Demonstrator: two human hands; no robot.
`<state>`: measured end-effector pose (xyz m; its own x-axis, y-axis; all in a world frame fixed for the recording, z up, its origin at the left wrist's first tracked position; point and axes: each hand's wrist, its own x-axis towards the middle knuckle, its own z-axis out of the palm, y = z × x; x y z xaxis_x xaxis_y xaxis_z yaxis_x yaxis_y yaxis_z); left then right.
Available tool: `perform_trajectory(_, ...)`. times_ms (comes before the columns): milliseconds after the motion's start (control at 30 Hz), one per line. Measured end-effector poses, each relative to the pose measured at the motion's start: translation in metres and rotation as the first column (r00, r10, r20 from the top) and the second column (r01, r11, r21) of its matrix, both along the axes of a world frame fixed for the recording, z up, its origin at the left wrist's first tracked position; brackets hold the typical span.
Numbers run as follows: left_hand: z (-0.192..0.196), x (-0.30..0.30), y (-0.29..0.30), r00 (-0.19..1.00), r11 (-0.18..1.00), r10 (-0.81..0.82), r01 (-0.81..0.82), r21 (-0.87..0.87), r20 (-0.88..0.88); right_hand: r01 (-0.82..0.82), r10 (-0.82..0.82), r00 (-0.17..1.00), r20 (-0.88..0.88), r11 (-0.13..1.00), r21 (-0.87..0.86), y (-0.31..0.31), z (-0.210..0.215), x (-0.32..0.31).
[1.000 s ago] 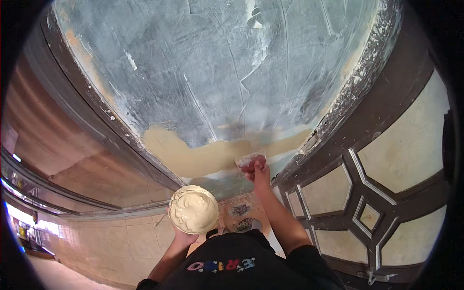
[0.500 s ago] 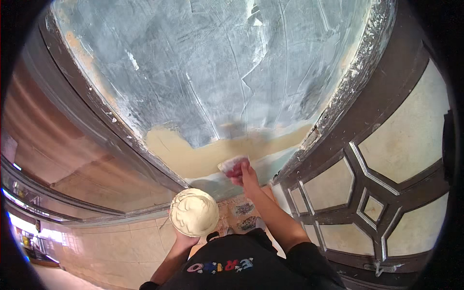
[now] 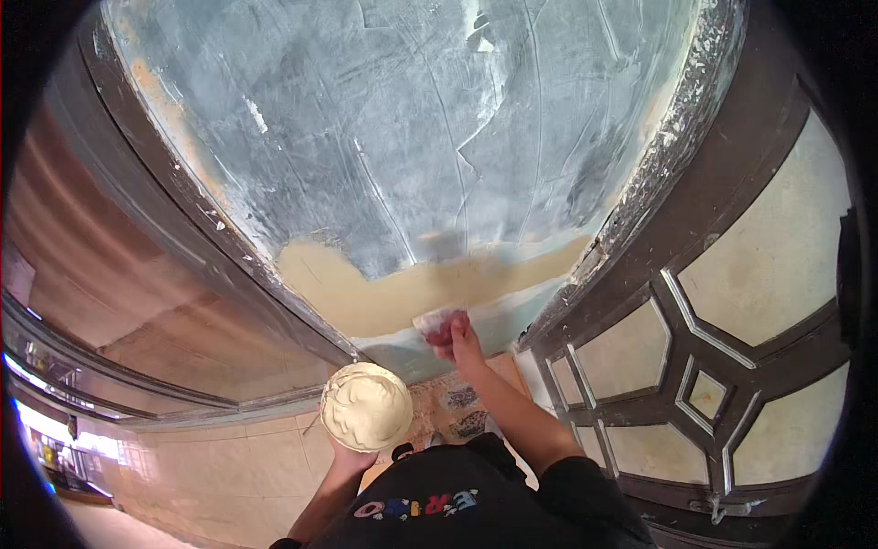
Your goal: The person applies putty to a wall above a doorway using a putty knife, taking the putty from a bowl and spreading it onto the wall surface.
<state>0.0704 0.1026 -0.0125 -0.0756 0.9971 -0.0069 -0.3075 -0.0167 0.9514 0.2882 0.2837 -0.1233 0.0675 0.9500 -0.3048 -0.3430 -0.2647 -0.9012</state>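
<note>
My left hand (image 3: pixel 351 458) is closed under a round bowl (image 3: pixel 325 423), holding it up at the lower middle. Thick cream-coloured putty (image 3: pixel 369 407) fills the bowl to its rim. In front of me, my right hand (image 3: pixel 465 348) grips a reddish putty scraper (image 3: pixel 443 327) with a pale, putty-smeared edge. The scraper is at the lower border of a wet tan putty band (image 3: pixel 384 300) on the wall; whether its edge touches the surface I cannot tell. Above the band, the wall (image 3: pixel 366 137) is grey-blue, with cracks and white patches.
A dark wooden frame (image 3: pixel 174 183) borders the wall on the left. On the right stands a dark door with pale panels (image 3: pixel 759 247) and a metal latch (image 3: pixel 720 506). Below the wall lies a speckled floor strip (image 3: pixel 437 403), with light tiles (image 3: pixel 247 467) to the left.
My right hand has moved the scraper slightly down, toward me, and a little left. My left hand and the bowl have hardly moved.
</note>
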Motion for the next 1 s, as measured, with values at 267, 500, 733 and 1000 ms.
perform_trajectory(267, -0.011, -0.022, -0.011, 0.728, 0.964, 0.072, 0.125, 0.235, -0.682, -0.037, 0.045, 0.996, -0.073, 0.994, 0.103, -0.017, 0.128, -0.021)
perform_trajectory(500, -0.015, -0.017, -0.009, 0.763, 0.960, 0.051, 0.140, 0.242, -0.644, -0.061, 0.047, 0.992, -0.118, 0.991, -0.121, -0.021, 0.049, -0.002)
perform_trajectory(733, 0.011, -0.001, -0.010, 0.999, 0.999, -0.015, 0.013, -0.031, -0.052, 0.078, -0.068, 0.991, -0.117, 0.993, 0.083, -0.017, 0.117, -0.020)
perform_trajectory(1000, -0.019, -0.006, -0.011, 0.901, 0.981, 0.033, 0.054, -0.186, 0.433, 0.101, -0.107, 0.990, -0.095, 0.992, -0.072, -0.017, -0.022, 0.007)
